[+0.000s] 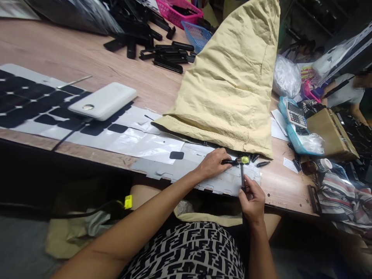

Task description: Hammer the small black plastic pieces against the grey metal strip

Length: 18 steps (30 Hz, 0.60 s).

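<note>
My left hand [213, 162] pinches a small black plastic piece [229, 162] flat against a grey metal plate [180, 172] at the table's front edge. My right hand [252, 197] is closed round the handle of a small hammer [243, 174] whose yellow-green head [245, 159] rests right at the black piece's end. A few more small black pieces [263, 164] lie just right of the hammer head, by the mouth of a large tan sack [232, 85].
A white power bank [103, 101] lies on a sheet with black pads [35, 104] at left. Black parts [165, 56], pink basket [178, 11] and blue basket [196, 35] stand at the back. Right: calculator [295, 114], cardboard box [331, 133], another person [351, 93].
</note>
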### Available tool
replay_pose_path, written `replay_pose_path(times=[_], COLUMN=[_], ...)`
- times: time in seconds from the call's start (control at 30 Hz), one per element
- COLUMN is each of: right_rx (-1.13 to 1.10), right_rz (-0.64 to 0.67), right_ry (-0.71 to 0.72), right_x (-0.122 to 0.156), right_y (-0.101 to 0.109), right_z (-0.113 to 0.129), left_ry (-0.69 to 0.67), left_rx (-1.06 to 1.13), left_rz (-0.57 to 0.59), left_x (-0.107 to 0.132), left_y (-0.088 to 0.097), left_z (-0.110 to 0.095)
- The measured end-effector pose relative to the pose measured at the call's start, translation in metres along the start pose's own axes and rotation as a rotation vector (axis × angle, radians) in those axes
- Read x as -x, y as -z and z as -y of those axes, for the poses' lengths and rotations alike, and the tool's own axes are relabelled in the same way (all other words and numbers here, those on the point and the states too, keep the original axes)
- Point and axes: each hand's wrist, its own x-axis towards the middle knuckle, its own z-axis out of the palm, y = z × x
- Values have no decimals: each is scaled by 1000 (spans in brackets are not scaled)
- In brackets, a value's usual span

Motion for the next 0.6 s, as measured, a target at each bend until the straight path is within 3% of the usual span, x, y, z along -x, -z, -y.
replay_pose_path(times=[0.27,0.6], right_rx=[107,108], right_rz=[17,-21], right_ry=[211,134], right_x=[-8,-6], right_y=[-3,-1], right_z=[17,13], left_ry=[18,25], left_rx=[67,96], left_rz=[-22,-57], left_x=[-2,-2], left_y=[3,3], left_z=[0,2])
